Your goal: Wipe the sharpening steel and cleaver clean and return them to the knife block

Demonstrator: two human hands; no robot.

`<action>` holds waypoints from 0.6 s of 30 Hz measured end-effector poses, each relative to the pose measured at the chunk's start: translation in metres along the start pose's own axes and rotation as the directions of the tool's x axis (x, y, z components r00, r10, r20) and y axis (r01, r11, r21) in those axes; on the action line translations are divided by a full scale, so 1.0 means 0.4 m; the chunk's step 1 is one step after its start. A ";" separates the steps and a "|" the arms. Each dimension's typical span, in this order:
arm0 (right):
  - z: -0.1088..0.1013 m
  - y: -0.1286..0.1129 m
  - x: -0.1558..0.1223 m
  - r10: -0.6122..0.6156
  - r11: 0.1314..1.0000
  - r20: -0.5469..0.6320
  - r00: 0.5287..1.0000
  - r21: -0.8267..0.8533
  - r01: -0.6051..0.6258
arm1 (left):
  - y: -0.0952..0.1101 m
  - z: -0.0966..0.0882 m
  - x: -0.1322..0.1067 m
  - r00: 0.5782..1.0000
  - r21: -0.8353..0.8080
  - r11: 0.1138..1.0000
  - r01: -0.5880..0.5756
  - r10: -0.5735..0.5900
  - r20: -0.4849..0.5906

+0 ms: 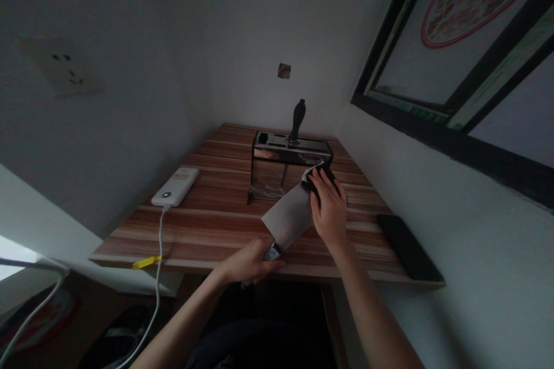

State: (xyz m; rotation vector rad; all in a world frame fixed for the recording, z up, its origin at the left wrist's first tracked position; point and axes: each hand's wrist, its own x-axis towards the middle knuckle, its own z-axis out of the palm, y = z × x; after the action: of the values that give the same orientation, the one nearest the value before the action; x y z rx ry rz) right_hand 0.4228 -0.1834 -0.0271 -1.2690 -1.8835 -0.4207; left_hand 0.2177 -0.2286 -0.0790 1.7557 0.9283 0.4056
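Note:
My left hand (253, 261) is closed around the handle of a cleaver (289, 218), near the front edge of the wooden table. The broad grey blade slants up and to the right. My right hand (329, 207) presses a black cloth (324, 174) with a whitish edge against the blade's far end, its fingers bent over the cloth. That end of the blade is hidden. Just behind, a clear-sided knife block (281, 149) stands upright with a black-handled tool (298, 121) in its top; the tool's kind is unclear.
On the left of the table (216, 230) lies a white power bank (175, 187) with a cable (160, 242) running over the front edge. A yellow tag (146, 262) sits beside the cable. At right lies a black phone (409, 248). Walls enclose the table on three sides.

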 end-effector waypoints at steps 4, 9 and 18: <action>-0.002 -0.020 -0.018 -0.017 1.000 0.020 1.000 0.011 0.017 | 0.006 -0.002 -0.001 1.000 -0.007 1.000 0.008 -0.008 0.009; 0.007 -0.075 -0.055 -0.054 0.997 0.101 0.993 0.056 0.049 | 0.001 0.000 0.000 1.000 -0.021 1.000 0.006 -0.006 0.019; 0.031 -0.185 -0.123 -0.110 0.980 0.188 0.976 0.185 0.075 | -0.012 0.004 0.007 0.999 -0.064 0.997 -0.035 0.035 -0.011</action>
State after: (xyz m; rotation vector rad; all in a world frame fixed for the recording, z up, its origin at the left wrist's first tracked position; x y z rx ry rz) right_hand 0.3603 -0.2382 -0.0609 -1.1417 -2.1024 -0.1750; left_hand 0.2186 -0.2267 -0.0843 1.7151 0.8834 0.4620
